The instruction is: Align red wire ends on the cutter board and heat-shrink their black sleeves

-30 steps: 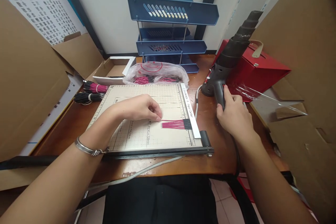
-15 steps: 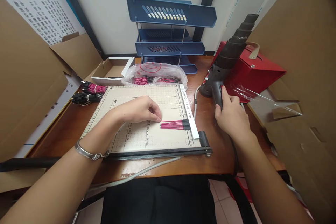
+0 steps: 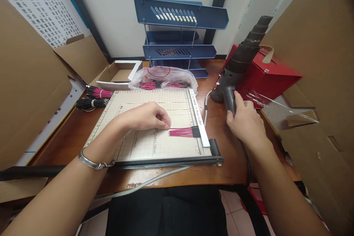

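Wire tips (image 3: 169, 133) beside the left grip (image 3: 152, 115) too tiny for detail, forearms (image 3: 55, 191) incomplete at bottom edge.

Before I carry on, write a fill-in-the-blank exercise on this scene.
The right hand's grip is on the ____ of the tall black heat gun.
The thin pink wires near the left hand's grip have ____ ends beside the white strip.
Behind the heat gun, the beige-handled angular box is ____.
The blue tiered plastic rack stands ____ the clear plastic bag.
Missing: handle; black; red; behind.

The right fingers (image 3: 239, 100) grip a black heat gun (image 3: 239, 62).
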A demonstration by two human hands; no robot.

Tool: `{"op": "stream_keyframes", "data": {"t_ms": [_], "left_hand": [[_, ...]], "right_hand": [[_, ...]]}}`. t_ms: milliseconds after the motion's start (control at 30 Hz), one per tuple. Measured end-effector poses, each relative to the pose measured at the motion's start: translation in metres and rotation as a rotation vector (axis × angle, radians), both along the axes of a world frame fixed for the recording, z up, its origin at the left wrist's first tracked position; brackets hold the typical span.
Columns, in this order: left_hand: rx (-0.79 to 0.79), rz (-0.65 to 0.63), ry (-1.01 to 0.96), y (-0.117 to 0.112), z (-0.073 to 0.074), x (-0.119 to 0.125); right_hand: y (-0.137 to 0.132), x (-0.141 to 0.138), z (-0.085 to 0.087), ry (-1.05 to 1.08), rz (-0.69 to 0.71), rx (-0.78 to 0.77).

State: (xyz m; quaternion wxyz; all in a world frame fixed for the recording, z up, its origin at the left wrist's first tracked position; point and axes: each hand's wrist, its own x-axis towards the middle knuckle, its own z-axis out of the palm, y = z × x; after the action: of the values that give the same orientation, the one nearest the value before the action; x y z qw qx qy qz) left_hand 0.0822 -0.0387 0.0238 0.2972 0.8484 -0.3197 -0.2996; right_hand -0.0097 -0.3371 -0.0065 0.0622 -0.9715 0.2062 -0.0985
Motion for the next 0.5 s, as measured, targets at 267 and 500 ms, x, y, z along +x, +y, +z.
{"op": "stream_keyframes", "data": {"t_ms": [267,500], "left_hand": [[-0.140,0.106,0.045,0.007,-0.001,-0.015],[-0.247,0.547,-0.174,0.021,-0.020,-0.070]], "right_hand": [[-0.005,0.001,0.003,-0.160,0.025,0.097],[-0.002,0.056,0.032,-0.550,0.130,1.798]]}}
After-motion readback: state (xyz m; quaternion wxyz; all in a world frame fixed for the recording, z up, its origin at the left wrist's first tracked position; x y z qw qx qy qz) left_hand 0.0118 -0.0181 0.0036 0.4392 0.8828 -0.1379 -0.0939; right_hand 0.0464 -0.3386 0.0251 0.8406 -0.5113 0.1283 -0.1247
